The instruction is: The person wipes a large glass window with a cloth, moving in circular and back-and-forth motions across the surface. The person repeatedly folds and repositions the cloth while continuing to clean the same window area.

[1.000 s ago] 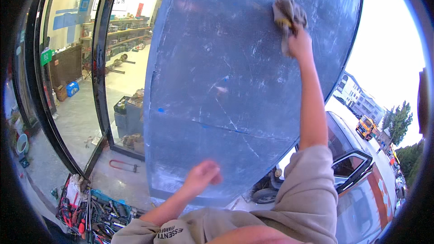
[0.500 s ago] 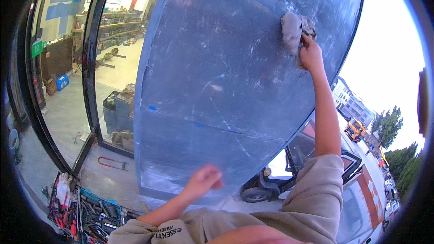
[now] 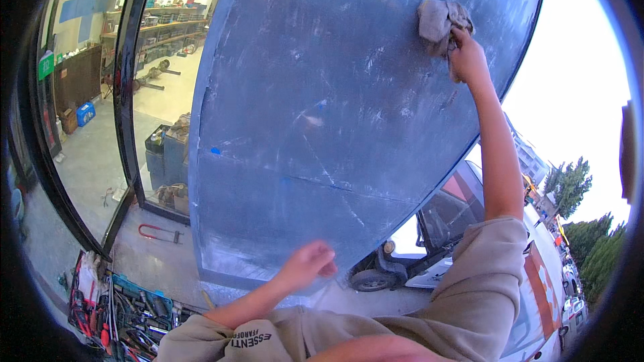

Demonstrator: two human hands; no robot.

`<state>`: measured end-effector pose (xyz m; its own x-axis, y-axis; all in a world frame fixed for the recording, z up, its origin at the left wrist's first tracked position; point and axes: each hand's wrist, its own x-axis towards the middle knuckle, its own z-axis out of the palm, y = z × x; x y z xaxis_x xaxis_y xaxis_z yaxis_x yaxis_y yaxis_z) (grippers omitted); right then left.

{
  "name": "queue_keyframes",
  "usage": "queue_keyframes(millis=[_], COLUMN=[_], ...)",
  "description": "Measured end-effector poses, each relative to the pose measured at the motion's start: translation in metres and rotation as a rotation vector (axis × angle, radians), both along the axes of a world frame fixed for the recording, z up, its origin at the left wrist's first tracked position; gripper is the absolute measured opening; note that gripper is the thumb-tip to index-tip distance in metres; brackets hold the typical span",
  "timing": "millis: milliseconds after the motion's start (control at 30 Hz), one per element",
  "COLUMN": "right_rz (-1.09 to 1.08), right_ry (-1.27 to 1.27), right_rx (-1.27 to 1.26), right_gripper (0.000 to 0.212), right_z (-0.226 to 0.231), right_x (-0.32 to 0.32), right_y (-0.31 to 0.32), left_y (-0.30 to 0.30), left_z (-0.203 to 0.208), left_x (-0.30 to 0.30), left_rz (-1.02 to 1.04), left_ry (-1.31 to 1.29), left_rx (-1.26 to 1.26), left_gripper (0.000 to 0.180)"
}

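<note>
A tall, blue-grey panel point(image 3: 288, 121) with pale smears and scratches fills the middle of the view, a thin seam crossing its lower part. High on its right side, my right hand point(image 3: 468, 55) grips a bunched grey-brown rag point(image 3: 437, 23) pressed against the surface. The right arm is stretched far up. Low in front of the panel hangs my left hand point(image 3: 310, 261), its fingers curled in, slightly blurred, with nothing visible in them. It looks apart from the panel.
Tool trays point(image 3: 127, 308) full of hand tools lie at lower left, near a red U-shaped bar point(image 3: 157, 233) on the floor. A glass door frame point(image 3: 124, 94) stands left, with shelves behind it. A small vehicle point(image 3: 416, 248) is behind the panel's lower right edge; trees point(image 3: 570, 184) rise farther off.
The rag and my right hand have moved slightly up along the panel. My left hand stays low, nearly in place. The whole view has shifted a little.
</note>
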<state>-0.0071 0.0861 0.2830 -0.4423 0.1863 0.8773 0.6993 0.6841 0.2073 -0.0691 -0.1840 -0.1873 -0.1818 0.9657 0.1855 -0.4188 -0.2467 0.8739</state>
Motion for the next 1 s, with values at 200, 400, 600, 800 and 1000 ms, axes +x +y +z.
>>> queue_keyframes(millis=[200, 400, 600, 800, 1000], right_rz=[0.038, 0.15, 0.041, 0.093, 0.077], right_ry=[-0.018, 0.039, 0.121, -0.022, 0.022], right_rx=[0.02, 0.088, 0.079, 0.057, 0.061], right_gripper=[0.05, 0.049, 0.044, 0.05, 0.049], right_z=[0.02, -0.046, 0.037, -0.012, -0.006], right_x=[-0.009, -0.002, -0.029, -0.021, -0.021], right_y=[-0.004, 0.0, -0.017, -0.009, -0.008], left_y=[-0.002, -0.016, -0.015, -0.031, -0.026], left_z=[0.006, -0.005, 0.007, 0.001, 0.005], left_x=[0.008, 0.002, 0.001, 0.002, 0.001], left_rz=[-0.013, 0.05, 0.062, 0.068, 0.06], left_ry=[0.074, -0.049, 0.064, -0.043, 0.007], left_rx=[0.05, 0.019, 0.084, 0.059, 0.052], left_gripper=[0.017, 0.016, 0.016, 0.017, 0.017])
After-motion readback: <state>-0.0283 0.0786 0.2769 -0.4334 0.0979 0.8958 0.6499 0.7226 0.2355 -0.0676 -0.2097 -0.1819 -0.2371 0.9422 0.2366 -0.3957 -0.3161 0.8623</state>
